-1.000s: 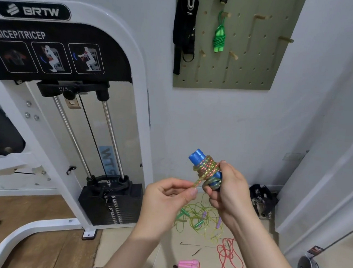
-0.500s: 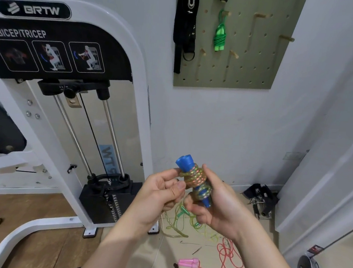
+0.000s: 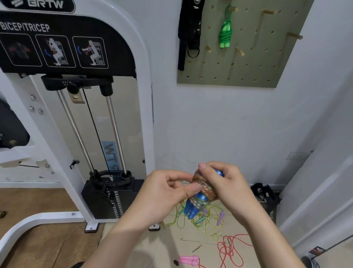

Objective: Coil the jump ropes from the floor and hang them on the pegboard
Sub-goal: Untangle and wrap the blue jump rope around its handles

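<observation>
green rope (image 3: 225, 34) hung on pegboard (image 3: 250, 72) | right hand (image 3: 228, 184) grips blue-handled rope (image 3: 204, 191), left hand (image 3: 166, 194) pinches its cord | yellow rope (image 3: 209, 221), pink rope (image 3: 220, 258) uncoiled on floor

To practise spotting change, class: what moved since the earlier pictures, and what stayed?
The blue-handled rope was flipped: its handle ends, earlier up, now point down. The right hand moved from beneath to grip its top; the left hand keeps pinching it. Green rope on the pegboard and pink rope on the floor stayed.
</observation>
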The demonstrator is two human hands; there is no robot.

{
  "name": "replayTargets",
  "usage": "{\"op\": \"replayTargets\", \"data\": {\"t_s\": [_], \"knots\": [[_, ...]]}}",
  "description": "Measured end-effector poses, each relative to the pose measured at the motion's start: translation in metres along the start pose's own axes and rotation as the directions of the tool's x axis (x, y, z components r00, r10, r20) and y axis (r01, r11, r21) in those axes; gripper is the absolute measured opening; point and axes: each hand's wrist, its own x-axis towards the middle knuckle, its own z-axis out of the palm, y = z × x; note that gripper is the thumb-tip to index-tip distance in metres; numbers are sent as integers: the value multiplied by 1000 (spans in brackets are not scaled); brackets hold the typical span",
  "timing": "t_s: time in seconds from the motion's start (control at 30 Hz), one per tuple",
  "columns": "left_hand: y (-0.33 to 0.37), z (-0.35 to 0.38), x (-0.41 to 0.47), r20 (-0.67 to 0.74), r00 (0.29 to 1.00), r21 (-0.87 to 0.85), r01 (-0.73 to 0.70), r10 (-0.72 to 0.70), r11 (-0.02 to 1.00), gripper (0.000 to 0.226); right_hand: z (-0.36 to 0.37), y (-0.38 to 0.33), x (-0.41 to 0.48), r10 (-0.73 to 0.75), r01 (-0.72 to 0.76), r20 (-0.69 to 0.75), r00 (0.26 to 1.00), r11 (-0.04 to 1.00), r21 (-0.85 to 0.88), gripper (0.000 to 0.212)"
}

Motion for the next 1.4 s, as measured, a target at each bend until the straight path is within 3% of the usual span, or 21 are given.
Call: {"op": "replayTargets", "data": {"t_s": [0.2,0.33,0.5,0.63,0.7,0.8,0.87,0.93,1.0,1.07,1.17,1.27,1.4], "knots": [[10,-8,-5,-16,996,-96,-88,87,991,9,3,-8,0,135,-101,-79,988,937,335,25],[7,5,-7,-91,993,-241,-101,81,965,15,11,-13,-2,265,-129,-151,952,798,589,14],[3,25,-5,-198,980,-367,-104,31,925,19,21,-12,0,446,-155,-195,874,634,757,14],[-13,41,-1,-283,959,-260,-63,-13,963,32,32,-6,2,468,-28,-288,835,559,828,19],[-18,50,-4,-291,957,-102,-8,-22,995,23,34,-3,4,407,74,-389,827,606,792,23],[-20,53,-8,-192,981,261,42,9,965,27,36,13,8,253,176,-610,751,813,555,29],[-18,48,-8,-120,990,531,2,73,848,27,37,29,9,142,177,-715,684,919,352,29],[-16,44,-8,-64,977,772,-79,202,631,21,38,38,6,28,171,-767,641,969,178,29],[-11,42,-9,29,971,892,-133,237,432,31,39,40,4,-115,184,-775,621,983,1,28],[-13,44,-8,78,965,927,-162,250,337,41,39,36,2,-240,212,-756,609,968,-136,25],[-7,37,-11,92,933,915,-217,347,341,29,39,36,2,-399,281,-699,594,917,-285,26],[-4,27,-14,55,888,872,-265,457,411,30,35,43,3,-421,293,-676,605,907,-303,27],[-10,7,-13,-47,868,649,-350,494,676,16,29,38,1,-432,316,-645,631,902,-294,21]]}}
